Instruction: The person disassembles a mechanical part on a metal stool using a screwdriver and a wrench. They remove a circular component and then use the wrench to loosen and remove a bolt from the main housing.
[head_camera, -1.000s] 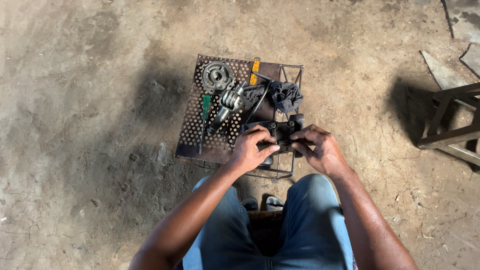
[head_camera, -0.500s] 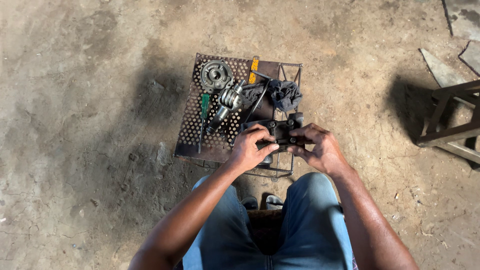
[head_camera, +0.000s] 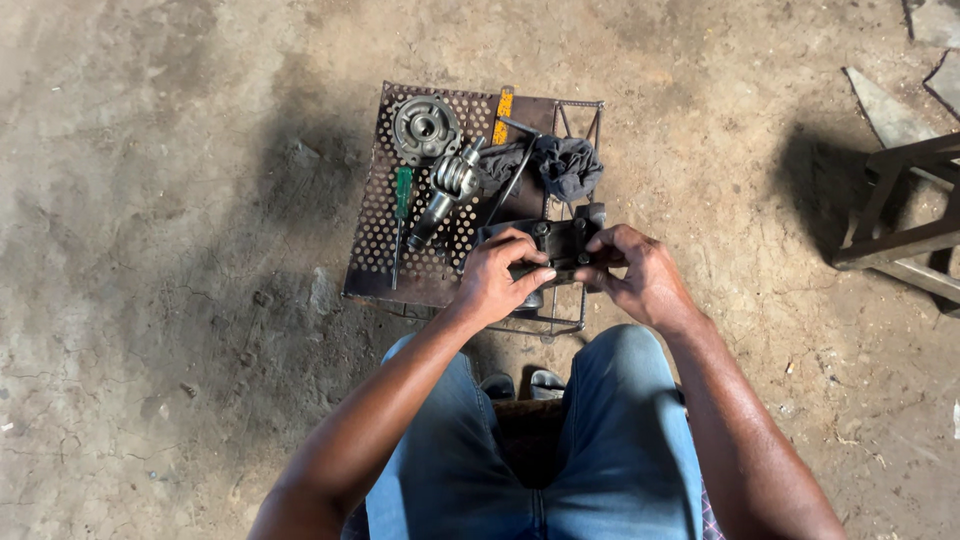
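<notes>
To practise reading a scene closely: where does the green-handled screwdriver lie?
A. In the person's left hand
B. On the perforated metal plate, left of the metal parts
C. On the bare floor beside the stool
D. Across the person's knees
B: the green-handled screwdriver lies flat on the perforated metal plate, clear of both hands.

Worktop (head_camera: 372, 270) sits on the floor (head_camera: 160, 200), just ahead of the knees. On it: round hub (head_camera: 425, 127) at the far left corner, shaft (head_camera: 447, 188) just right of and nearer than it, screwdriver (head_camera: 400, 215) left of the shaft. Rag (head_camera: 568, 162) far right. Metal block (head_camera: 560, 240) at the near right edge, left hand (head_camera: 495, 285) and right hand (head_camera: 640, 275) either side. Stool (head_camera: 900, 215) well off to the right.
</notes>
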